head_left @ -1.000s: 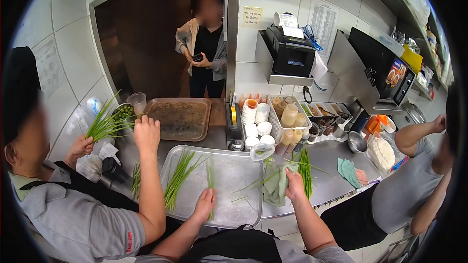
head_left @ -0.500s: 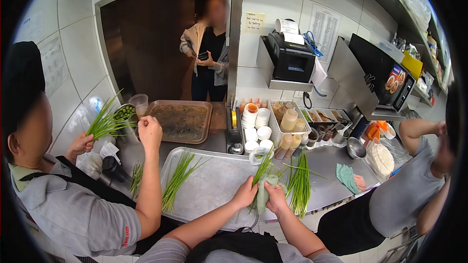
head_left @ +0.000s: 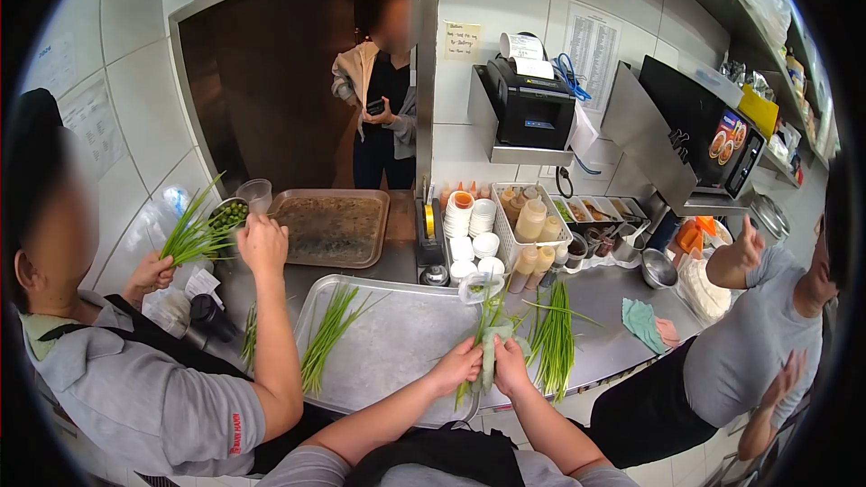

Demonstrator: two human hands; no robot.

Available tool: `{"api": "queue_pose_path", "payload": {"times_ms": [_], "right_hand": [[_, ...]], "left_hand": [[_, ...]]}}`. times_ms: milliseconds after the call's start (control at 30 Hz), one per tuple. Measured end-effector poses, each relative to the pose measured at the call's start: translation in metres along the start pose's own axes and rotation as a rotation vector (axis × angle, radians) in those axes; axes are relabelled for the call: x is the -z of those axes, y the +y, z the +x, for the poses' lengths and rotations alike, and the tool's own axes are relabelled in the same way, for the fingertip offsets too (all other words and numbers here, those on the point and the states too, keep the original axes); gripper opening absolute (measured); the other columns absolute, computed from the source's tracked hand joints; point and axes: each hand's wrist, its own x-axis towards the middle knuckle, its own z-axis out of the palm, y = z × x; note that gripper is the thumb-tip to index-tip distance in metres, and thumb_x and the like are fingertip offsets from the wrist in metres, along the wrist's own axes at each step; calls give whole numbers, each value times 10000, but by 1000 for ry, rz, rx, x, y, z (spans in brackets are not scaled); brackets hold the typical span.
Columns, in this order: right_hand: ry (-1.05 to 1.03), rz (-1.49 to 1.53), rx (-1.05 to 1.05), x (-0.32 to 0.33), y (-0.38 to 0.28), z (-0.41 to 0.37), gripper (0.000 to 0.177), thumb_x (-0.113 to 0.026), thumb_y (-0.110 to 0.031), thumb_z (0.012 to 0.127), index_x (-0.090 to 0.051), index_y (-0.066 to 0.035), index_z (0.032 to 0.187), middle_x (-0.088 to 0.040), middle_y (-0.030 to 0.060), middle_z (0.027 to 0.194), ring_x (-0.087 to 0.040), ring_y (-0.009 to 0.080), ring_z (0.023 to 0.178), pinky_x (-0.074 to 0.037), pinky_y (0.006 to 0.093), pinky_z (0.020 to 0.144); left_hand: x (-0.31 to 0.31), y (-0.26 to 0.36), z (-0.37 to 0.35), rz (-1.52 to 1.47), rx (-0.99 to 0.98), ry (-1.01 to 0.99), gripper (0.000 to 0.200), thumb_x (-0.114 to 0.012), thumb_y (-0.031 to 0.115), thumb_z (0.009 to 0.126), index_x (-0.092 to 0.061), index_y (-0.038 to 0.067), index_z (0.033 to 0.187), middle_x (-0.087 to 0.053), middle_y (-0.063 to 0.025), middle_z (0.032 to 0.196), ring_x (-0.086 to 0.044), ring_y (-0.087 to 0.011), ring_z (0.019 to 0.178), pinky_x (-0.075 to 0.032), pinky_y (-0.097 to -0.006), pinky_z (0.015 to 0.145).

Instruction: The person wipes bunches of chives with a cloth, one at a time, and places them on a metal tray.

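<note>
- Left hand (head_left: 456, 369), forearm angled inward, grasps green stalks (head_left: 491, 310) near the metal tray's (head_left: 397, 343) right edge.
- Right hand (head_left: 511, 367), just beside it, pinches a pale green cloth (head_left: 489, 362) against the stalks.

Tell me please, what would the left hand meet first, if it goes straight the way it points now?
The left hand would probably meet the pale green cloth first, held by the right hand just beside it; whether they already touch, I cannot tell.
</note>
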Motion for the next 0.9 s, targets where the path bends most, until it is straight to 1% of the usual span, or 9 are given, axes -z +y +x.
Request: {"api": "queue_pose_path", "payload": {"times_ms": [100, 233, 333, 367, 567, 633, 733, 800, 900], "right_hand": [[-4, 340, 14, 3, -10, 3, 277, -424, -274, 1013, -500, -49, 1156, -617, 85, 1062, -612, 203, 936, -517, 370, 828], [22, 216, -210, -8, -40, -17, 231, -472, -256, 993, -565, -60, 1072, -648, 61, 947, -634, 190, 821, -524, 347, 789], [-165, -1, -169, 0, -2, -10, 170, -549, -215, 957, -601, -66, 1020, -655, 41, 878, -628, 152, 755, -527, 327, 703], [-102, -5, -111, -6, -2, -13, 131, -605, -174, 923, -611, -63, 993, -653, 30, 867, -619, 123, 750, -515, 313, 650], [40, 184, -43, 12, -14, 10, 184, -608, -182, 916, -591, -45, 1038, -653, 70, 934, -631, 191, 817, -528, 363, 747], [59, 252, -2, 29, -18, 17, 216, -589, -210, 929, -581, -45, 1068, -651, 91, 978, -636, 222, 859, -533, 396, 779], [-37, 495, -107, 35, -32, 11, 291, -529, -284, 958, -556, -46, 1123, -629, 122, 1071, -624, 274, 953, -520, 449, 844], [-191, 617, -199, 22, -49, -6, 456, -492, -433, 948, -532, -41, 1177, -605, 142, 1157, -598, 319, 1041, -484, 482, 930], [-258, 352, -257, 19, -20, 6, 415, -508, -371, 953, -506, -57, 1224, -598, 123, 1165, -597, 285, 1046, -498, 452, 898]], "left_hand": [[13, -1, -11, 3, 38, -5, 191, -417, 291, 1020, -475, 110, 1023, -296, 77, 658, -257, -35, 551, -247, -205, 496], [26, -2, -16, 115, 49, 49, 211, -443, 302, 1010, -503, 101, 1032, -359, 74, 691, -303, -33, 569, -269, -193, 514], [26, -14, -7, 295, 112, -42, 216, -452, 298, 1002, -527, 103, 1055, -421, 60, 734, -344, -40, 585, -302, -198, 526], [21, -15, -9, 429, 132, -50, 222, -445, 308, 1002, -528, 107, 1049, -418, 61, 734, -345, -44, 585, -304, -202, 524], [34, -27, -24, 634, -18, -146, 222, -424, 341, 1006, -505, 135, 987, -361, 81, 686, -311, -47, 573, -275, -203, 505], [42, -16, -45, 497, 266, -189, 232, -426, 319, 1011, -519, 106, 1020, -355, 71, 672, -299, -42, 545, -271, -216, 482], [54, 1, -58, 157, 174, -220, 266, -423, 362, 1010, -513, 114, 1041, -321, 82, 664, -266, -31, 538, -237, -208, 477], [51, 9, -45, 57, 46, -97, 304, -422, 382, 1008, -522, 102, 1072, -327, 76, 665, -283, -45, 546, -253, -208, 483], [37, 13, -15, -70, -104, 36, 317, -420, 368, 1010, -557, 93, 1088, -443, 49, 735, -411, -68, 640, -374, -217, 580]]}}
